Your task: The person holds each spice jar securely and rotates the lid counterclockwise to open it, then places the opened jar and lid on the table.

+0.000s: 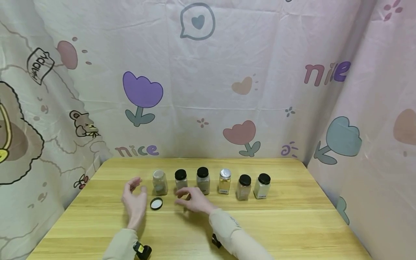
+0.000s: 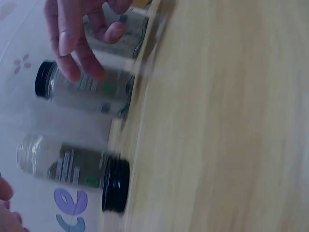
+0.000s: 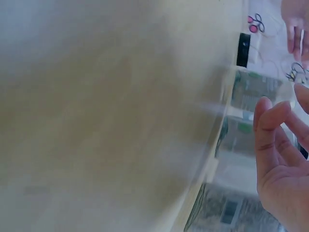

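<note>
Grip of the right hand is loose, thumb and fingertips apart, near two black-capped jars. The left hand also has its thumb and fingers apart, near an uncapped jar. A black-rimmed lid lies white side up on the tabletop between the hands. Farther right stand a silver-topped jar and two more black-capped jars.

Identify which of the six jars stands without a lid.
The leftmost jar, nearest the left hand: its clear neck is bare, whereas the other five have black or silver tops.
</note>
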A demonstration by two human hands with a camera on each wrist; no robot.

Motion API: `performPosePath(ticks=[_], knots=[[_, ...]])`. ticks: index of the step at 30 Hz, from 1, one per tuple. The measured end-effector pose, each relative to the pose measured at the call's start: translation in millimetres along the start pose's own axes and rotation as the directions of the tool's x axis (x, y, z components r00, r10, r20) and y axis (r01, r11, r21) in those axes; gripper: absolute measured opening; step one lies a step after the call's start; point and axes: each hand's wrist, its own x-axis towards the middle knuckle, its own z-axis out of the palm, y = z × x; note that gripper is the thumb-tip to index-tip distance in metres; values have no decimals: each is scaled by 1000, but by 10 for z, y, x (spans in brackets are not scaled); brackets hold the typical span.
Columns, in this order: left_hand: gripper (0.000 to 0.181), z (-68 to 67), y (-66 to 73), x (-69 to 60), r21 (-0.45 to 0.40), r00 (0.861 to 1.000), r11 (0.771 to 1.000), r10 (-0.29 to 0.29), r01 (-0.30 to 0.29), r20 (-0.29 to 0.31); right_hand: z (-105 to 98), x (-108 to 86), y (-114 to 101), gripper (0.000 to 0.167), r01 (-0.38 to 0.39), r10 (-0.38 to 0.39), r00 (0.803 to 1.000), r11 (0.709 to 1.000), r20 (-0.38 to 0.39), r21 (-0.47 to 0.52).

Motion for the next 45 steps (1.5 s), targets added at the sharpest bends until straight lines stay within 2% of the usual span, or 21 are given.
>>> performPosePath(ticks=[5, 10, 12, 15, 17, 18, 19, 21, 23, 25, 27, 30, 32, 36, 40, 45], knots=[[27, 74, 53, -110, -30, 996, 997, 62, -64, -64, -153, -101, 74, 30, 15, -15, 1000, 1000, -18, 17], [23, 138, 54, -201, -59, 984, 983, 169, -172, -50, -332, -222, 154, 32, 21, -20, 1000, 997, -4, 78], [24, 166, 48, -232, -76, 970, 967, 239, -243, -47, -390, -280, 184, 34, 13, -13, 1000, 994, -2, 112], [28, 208, 48, -283, -114, 938, 931, 343, -346, -43, -462, -376, 216, 36, 10, -9, 1000, 986, -6, 166], [30, 235, 56, -315, -136, 918, 909, 395, -395, -30, -498, -444, 234, 36, 10, -8, 1000, 978, -10, 210], [31, 245, 62, -333, -142, 914, 904, 404, -402, -15, -514, -476, 246, 36, 14, -11, 1000, 975, -13, 224], [32, 253, 73, -353, -144, 916, 907, 401, -396, 10, -527, -508, 257, 36, 16, -12, 1000, 973, -18, 232], [33, 266, 95, -389, -131, 928, 927, 363, -351, 79, -547, -569, 282, 37, 13, -6, 1000, 968, -27, 250], [37, 273, 113, -421, -103, 944, 959, 280, -265, 176, -562, -619, 303, 38, 12, -3, 999, 965, -36, 261], [43, 279, 124, -440, -73, 942, 982, 187, -173, 280, -577, -664, 319, 39, 14, -3, 999, 962, -43, 273], [50, 283, 131, -449, -45, 920, 995, 102, -92, 378, -596, -708, 323, 40, 24, -10, 999, 955, -49, 296], [60, 297, 129, -453, -15, 873, 1000, 17, -11, 487, -629, -771, 326, 41, 45, -28, 998, 947, -60, 319], [66, 314, 117, -454, -4, 843, 1000, -9, 13, 539, -654, -812, 331, 41, 54, -34, 997, 943, -66, 329], [75, 369, 77, -444, -7, 800, 1000, -17, 26, 599, -709, -882, 346, 40, 57, -31, 996, 939, -81, 340], [82, 433, 50, -422, -11, 776, 999, -19, 33, 631, -763, -922, 349, 40, 63, -30, 995, 934, -97, 352], [87, 494, 31, -378, -4, 767, 1000, -21, 31, 641, -807, -969, 369, 41, 49, -11, 994, 937, -111, 347]])
